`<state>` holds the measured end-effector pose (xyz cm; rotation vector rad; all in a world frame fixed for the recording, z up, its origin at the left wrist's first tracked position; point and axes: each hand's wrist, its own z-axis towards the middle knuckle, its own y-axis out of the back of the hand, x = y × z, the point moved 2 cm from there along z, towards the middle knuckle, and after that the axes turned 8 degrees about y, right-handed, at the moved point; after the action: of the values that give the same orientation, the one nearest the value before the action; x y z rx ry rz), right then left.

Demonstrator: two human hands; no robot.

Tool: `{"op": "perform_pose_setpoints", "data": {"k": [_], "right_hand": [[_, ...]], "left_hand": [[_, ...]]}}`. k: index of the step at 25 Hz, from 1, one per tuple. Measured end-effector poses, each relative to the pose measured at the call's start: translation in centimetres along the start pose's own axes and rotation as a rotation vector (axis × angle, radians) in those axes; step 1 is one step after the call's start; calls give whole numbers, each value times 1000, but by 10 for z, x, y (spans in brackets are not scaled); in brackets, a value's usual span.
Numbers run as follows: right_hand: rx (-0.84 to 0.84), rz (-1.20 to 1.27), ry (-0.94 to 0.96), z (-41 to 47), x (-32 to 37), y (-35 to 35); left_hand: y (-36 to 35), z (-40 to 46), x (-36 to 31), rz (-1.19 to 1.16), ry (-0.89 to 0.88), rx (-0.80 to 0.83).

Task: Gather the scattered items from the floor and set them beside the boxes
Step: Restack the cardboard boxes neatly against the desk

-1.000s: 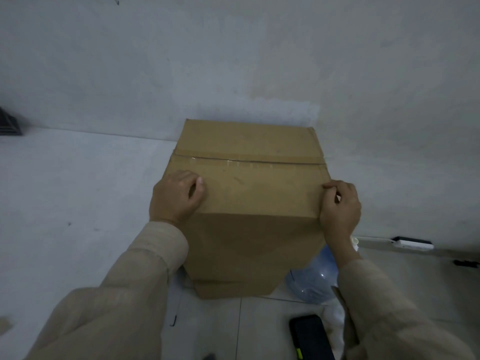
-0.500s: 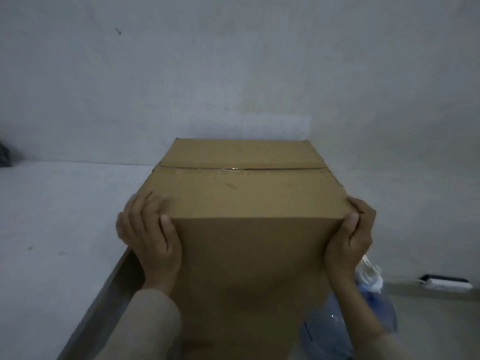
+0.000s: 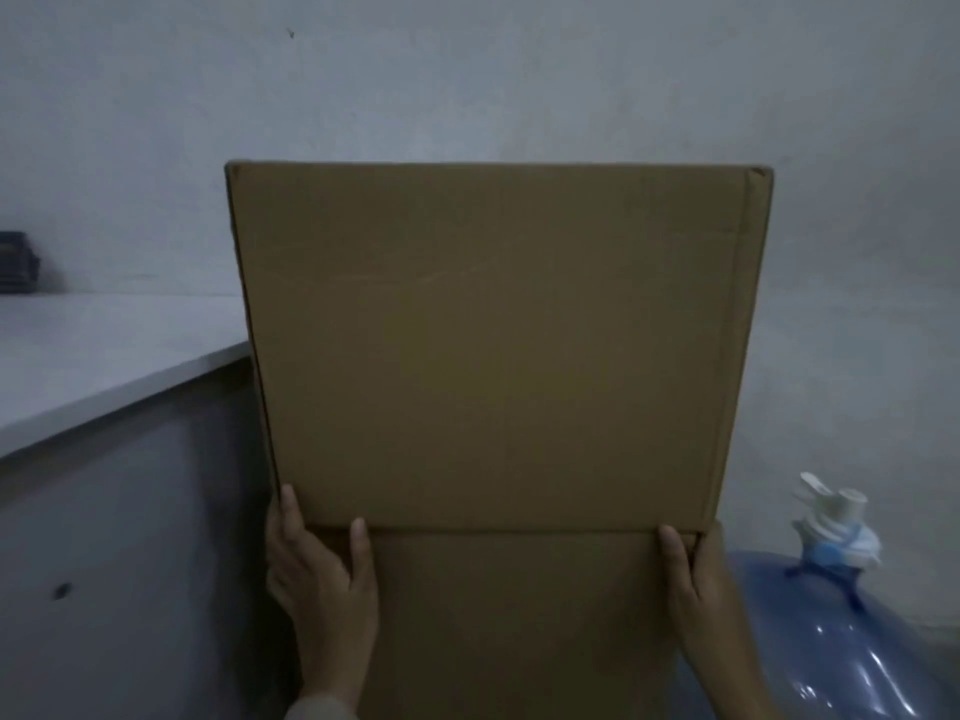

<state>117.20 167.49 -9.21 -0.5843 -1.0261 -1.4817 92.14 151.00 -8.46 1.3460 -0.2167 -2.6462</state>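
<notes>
A large brown cardboard box (image 3: pixel 493 335) fills the middle of the view, its broad side facing me and its top edge against the grey wall. A second box (image 3: pixel 519 626) shows directly under it. My left hand (image 3: pixel 319 579) grips the upper box at its lower left corner, thumb on the front face. My right hand (image 3: pixel 693 589) grips the lower right corner the same way. Whatever lies behind the boxes is hidden.
A blue water jug (image 3: pixel 831 641) with a white cap stands close on the right, beside the boxes. A white counter (image 3: pixel 104 350) runs along the left with a grey panel below it. A dark object (image 3: pixel 18 262) sits at the counter's far left end.
The view has dropped lower: the box's top face is out of sight and its front side fills the frame. Both hands have slid from the upper corners down to the bottom corners.
</notes>
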Motion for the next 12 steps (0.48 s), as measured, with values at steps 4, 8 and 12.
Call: {"op": "perform_pose_setpoints", "data": {"k": [4,8,12], "right_hand": [[16,79,4,-28,-8,-9],[-48,184,89,-17,12,-8],[-283,226,189,10,33,-14]], "left_hand": [[-1,1,-4,-153,166,-25],[-9,14,0,-179,298,-8],[-18,18,14,-188,267,-41]]}}
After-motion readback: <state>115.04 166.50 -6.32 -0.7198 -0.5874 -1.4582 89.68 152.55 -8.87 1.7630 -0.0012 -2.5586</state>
